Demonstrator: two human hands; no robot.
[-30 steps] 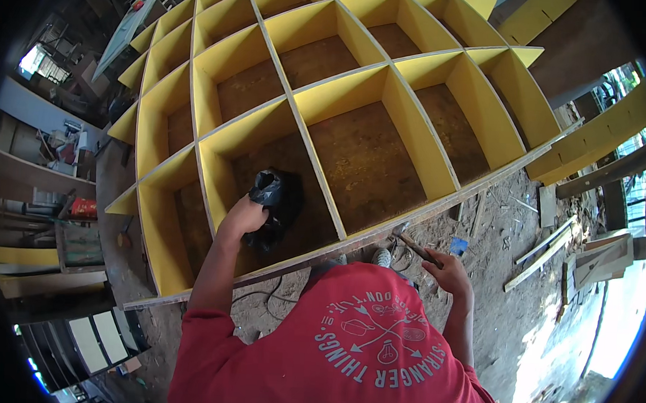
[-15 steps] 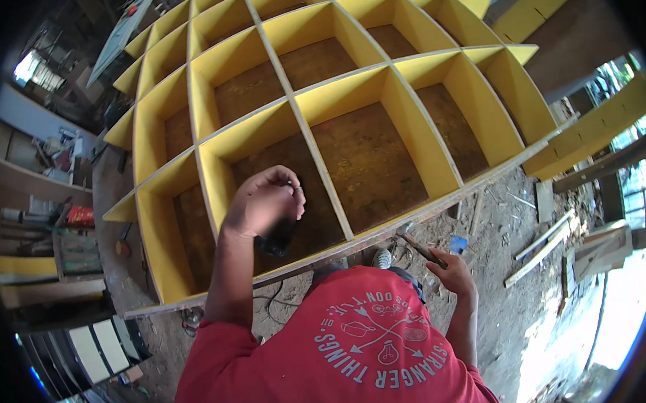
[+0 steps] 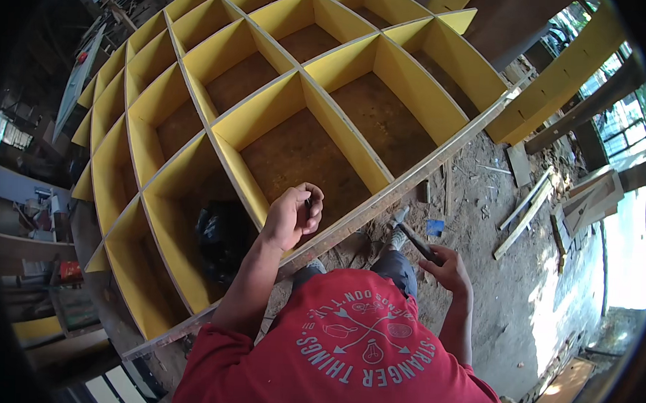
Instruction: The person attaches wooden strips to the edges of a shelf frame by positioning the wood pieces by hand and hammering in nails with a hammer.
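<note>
My left hand (image 3: 294, 218) is raised over the near edge of a yellow wooden grid (image 3: 347, 138) that lies on a table. Its fingers are curled and pinched, with a tiny dark bit showing between them, too small to name. Low on the right, my right hand (image 3: 446, 269) grips a hammer (image 3: 417, 241) by its handle, the metal head pointing toward the table edge. A black plastic bag (image 3: 224, 244) sits in the grid compartment to the left of my left forearm.
The table's wooden front edge (image 3: 440, 158) runs diagonally before me. Scrap wood strips (image 3: 526, 212) and a blue piece (image 3: 435, 228) lie on the dirt floor at the right. A slotted yellow board (image 3: 559, 71) leans at the far right; cluttered shelves (image 3: 29, 250) stand at the left.
My left hand has moved right, away from the black bag, which now shows more fully. The view has turned, so the grid appears shifted left. The hammer stays in my right hand.
</note>
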